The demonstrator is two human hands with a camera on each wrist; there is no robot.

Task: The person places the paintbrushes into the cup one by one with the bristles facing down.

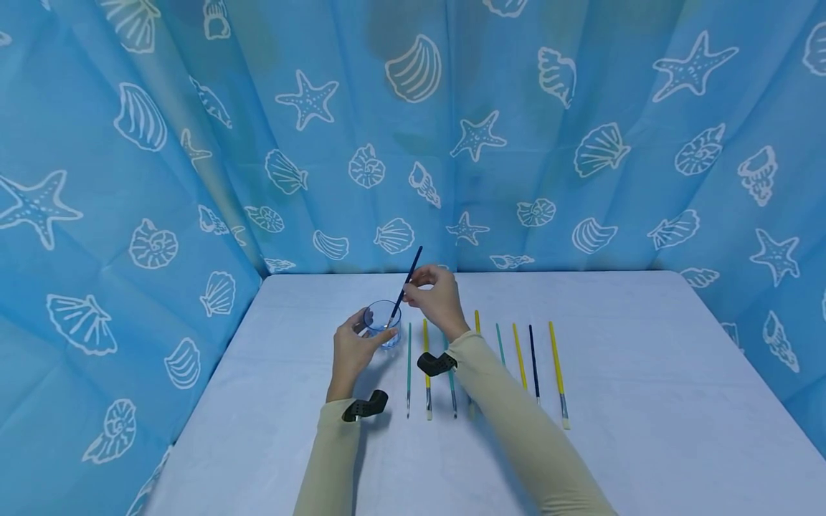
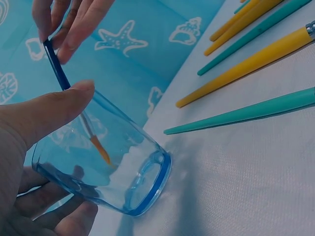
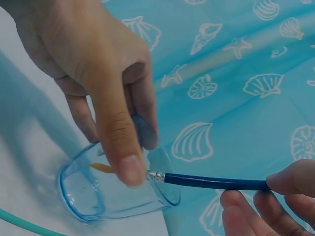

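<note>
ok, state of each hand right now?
Left hand: holding the clear cup.
Right hand: pinching the dark blue brush, its tip inside the cup.

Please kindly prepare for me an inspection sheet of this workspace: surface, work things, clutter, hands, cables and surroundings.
Surface: white-covered table, with shadows near the arms.
Job's things: transparent bluish cup, contact with the table uncertain; dark blue brush, bristles inside the cup; row of brushes, green, yellow and dark, partly hidden by the right sleeve.
Clutter: nothing seen.
Hands: left hand grips the cup; right hand pinches the brush handle.
Cables: nothing seen.
Surroundings: blue curtain with white shells and starfish, behind the table and at both sides.
</note>
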